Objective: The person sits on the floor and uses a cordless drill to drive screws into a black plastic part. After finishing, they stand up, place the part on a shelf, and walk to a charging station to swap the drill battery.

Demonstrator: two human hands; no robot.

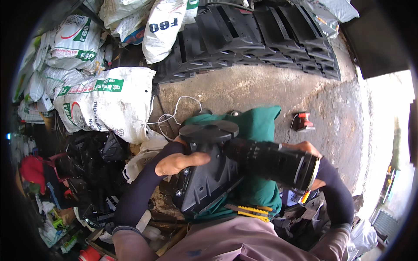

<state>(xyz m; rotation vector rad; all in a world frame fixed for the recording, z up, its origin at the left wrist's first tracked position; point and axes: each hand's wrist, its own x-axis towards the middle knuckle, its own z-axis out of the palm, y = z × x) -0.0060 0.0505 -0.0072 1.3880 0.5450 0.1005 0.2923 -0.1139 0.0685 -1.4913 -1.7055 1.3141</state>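
Resting on the green cloth (263,122) over my lap is a black plastic part (204,182), with ribs, screws along its left edge and a round disc at its far end. My left hand (183,163) grips its left side, the thumb stretched across the top and the other fingers hidden underneath. In my right hand (308,150) is a black power drill (278,166), its front end pointing left against the part near the disc. The drill's bit is hidden from here. A yellow utility knife (252,212) lies close to my waist on the cloth.
A small red sander (303,122) sits on the concrete floor (244,89) to the right. Stacked black plastic panels (257,37) stand at the far side. White woven sacks (104,104) fill the left, above a heap of black parts (91,161). A white cord (174,114) curls between.
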